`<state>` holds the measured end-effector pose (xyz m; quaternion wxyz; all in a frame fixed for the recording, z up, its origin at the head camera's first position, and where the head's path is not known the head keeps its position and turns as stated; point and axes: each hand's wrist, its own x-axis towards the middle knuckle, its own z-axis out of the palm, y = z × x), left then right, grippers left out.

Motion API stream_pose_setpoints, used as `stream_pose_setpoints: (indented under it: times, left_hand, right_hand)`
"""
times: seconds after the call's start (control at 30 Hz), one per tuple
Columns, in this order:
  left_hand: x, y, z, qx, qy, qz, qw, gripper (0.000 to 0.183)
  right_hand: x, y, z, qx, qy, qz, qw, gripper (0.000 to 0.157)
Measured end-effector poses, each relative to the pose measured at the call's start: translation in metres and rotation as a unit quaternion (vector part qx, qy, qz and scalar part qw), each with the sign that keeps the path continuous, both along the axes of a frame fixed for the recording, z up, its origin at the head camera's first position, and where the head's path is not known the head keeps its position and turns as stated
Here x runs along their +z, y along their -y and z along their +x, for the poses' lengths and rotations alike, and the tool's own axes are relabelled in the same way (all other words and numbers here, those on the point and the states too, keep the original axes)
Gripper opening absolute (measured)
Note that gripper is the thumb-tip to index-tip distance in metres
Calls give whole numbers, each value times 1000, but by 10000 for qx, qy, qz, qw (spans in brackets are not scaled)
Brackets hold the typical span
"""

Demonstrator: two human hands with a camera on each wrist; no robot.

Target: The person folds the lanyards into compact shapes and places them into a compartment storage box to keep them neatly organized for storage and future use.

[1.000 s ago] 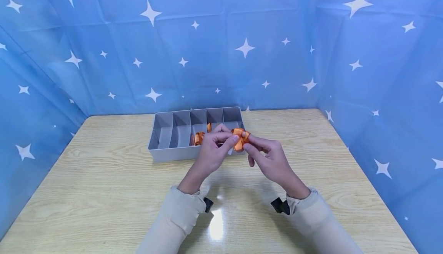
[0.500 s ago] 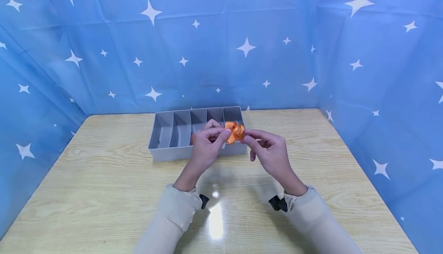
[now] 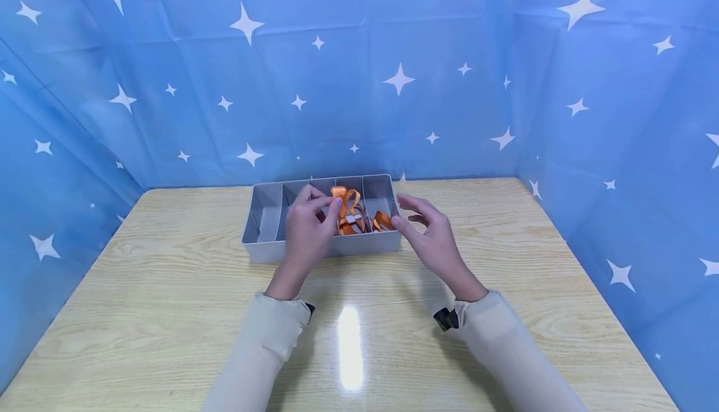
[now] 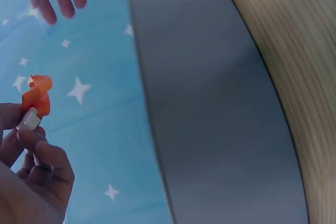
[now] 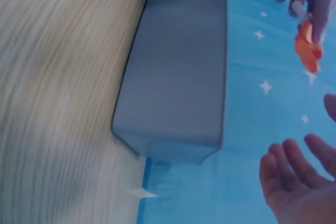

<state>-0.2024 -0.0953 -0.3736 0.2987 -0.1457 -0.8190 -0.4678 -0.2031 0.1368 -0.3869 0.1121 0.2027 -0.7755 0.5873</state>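
Note:
My left hand (image 3: 308,228) pinches an orange ribbon bow between thumb and forefinger, over the middle of a grey divided box (image 3: 365,245). In the left wrist view, that ribbon bow (image 4: 38,98) has a small white piece at its base, right where the fingertips grip. My right hand (image 3: 431,232) hovers by the box's right end, thumb and fingers spread and holding nothing. More orange ribbon (image 3: 349,227) with a white bit lies in the compartment under the held bow. Another orange ribbon (image 3: 383,220) rests in the rightmost compartment. The left hand hides part of the middle compartments.
The box stands near the back of a wood-grain table (image 3: 168,299). Behind and along the sides hangs a blue curtain (image 3: 337,118) with white stars. Bare tabletop lies in front of the box, with a bright reflection on it.
Both hands held the bow earlier. Since then the right hand has let go and spread its fingers, while the left hand has carried the bow leftward, uncovering ribbons in the box.

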Motion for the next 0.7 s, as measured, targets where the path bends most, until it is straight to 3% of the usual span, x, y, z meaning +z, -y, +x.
stream_pose_setpoints:
  times: [0.17,0.37,0.53,0.7]
  left_hand:
    - [-7,16,-8,789,164,-597,9950,25]
    - [-13,34,-14,1325,282,-811,9875,26]
    - [-16,46,-17,1838,376,-1073,9764,27]
    - [-21,57,-20,2227,761,-1219,9642,27]
  right_hand:
    - [-9,-1,-9,79,234,391,9989,51]
    - [-18,-1,-17,102,433,761,9961,58]
    - [-20,-1,-20,135,558,959,9937,63]
    - [-25,-1,-23,144,633,1057,9923,62]
